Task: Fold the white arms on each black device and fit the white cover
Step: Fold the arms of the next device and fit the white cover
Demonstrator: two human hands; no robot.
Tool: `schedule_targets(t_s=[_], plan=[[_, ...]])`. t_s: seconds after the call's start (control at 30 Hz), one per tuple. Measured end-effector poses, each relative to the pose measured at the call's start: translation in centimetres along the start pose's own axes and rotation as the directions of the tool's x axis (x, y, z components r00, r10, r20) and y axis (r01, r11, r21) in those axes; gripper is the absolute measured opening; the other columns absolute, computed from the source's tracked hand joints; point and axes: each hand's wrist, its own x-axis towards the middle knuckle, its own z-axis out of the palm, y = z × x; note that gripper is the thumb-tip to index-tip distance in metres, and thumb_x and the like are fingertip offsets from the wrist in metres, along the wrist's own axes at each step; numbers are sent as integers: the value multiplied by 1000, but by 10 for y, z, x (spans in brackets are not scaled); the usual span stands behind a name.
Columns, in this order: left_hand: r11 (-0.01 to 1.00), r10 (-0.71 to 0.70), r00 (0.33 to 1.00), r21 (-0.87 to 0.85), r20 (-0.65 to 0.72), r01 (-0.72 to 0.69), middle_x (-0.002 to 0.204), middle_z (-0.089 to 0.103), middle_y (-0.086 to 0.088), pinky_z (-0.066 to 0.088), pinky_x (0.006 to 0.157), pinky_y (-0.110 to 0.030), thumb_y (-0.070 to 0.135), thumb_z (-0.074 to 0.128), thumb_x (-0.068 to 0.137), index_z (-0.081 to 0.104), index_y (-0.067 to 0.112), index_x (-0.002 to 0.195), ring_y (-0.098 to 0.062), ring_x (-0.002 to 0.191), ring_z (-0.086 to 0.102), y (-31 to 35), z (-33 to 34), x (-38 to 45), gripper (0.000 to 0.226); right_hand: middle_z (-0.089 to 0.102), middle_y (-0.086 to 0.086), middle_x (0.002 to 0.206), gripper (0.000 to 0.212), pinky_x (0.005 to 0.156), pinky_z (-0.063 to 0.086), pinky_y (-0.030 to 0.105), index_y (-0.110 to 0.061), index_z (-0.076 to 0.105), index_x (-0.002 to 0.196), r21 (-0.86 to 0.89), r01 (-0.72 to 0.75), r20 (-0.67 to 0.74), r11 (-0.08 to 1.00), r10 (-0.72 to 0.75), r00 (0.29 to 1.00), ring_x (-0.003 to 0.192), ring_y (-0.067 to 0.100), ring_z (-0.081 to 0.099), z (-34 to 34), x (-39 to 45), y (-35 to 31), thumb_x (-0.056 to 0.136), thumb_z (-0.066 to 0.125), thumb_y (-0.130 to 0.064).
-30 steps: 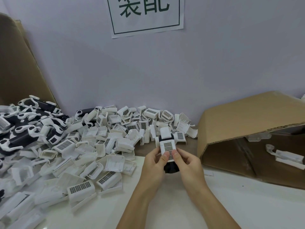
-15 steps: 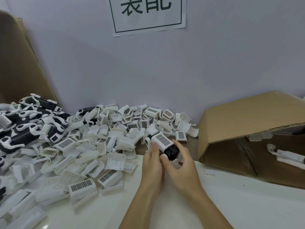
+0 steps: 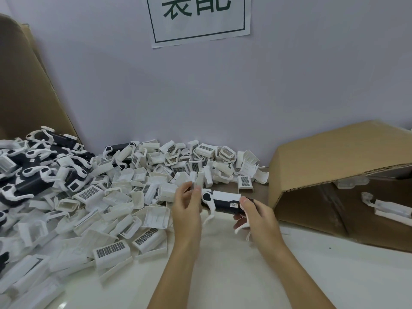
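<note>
Here, two bare hands hold a smooth black device sideways above the glossy white surface: the left hand pinches its rounded white-armed end, and the right hand curls around the other end. A white cover sits on top. Left lies a heap of boxy white covers; right, a tipped cardboard box contains white-wrapped pieces.

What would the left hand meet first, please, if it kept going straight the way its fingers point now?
Probably the pile of white covers just beyond the left hand, whose fingers point up and away toward the wall; depth is hard to judge from this one view.
</note>
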Motion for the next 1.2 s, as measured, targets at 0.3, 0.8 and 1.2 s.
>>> schedule_targets(t_s=[0.3, 0.8, 1.2], plan=[[979, -130, 973, -131, 189, 156, 81, 70, -5, 53, 59, -29, 15, 52, 101, 76, 22, 75, -19, 71, 64, 3, -2, -1, 36, 74, 12, 80, 46, 43, 38, 18, -16, 72, 95, 28, -55, 74, 998, 53, 996, 63, 18, 68, -2, -3, -6, 80, 52, -55], [988, -106, 978, -90, 181, 124, 60, 66, -10, 37, 33, -22, 54, 67, 82, 77, 18, 68, -22, 34, 52, 0, -12, 0, 40, 71, 22, 108, 42, 56, 56, 32, -6, 63, 118, 414, -179, 310, 892, 47, 949, 80, 40, 71, -6, -10, -14, 82, 69, -28], [971, -144, 963, -153, 228, 181, 57, 63, -6, 45, 37, -27, 28, 59, 99, 78, 25, 64, -21, 38, 55, 3, -8, 2, 39, 73, 26, 105, 22, 59, 60, 32, 5, 62, 115, 512, -404, 288, 758, 292, 912, 87, 48, 71, -4, -3, -15, 100, 51, -7]])
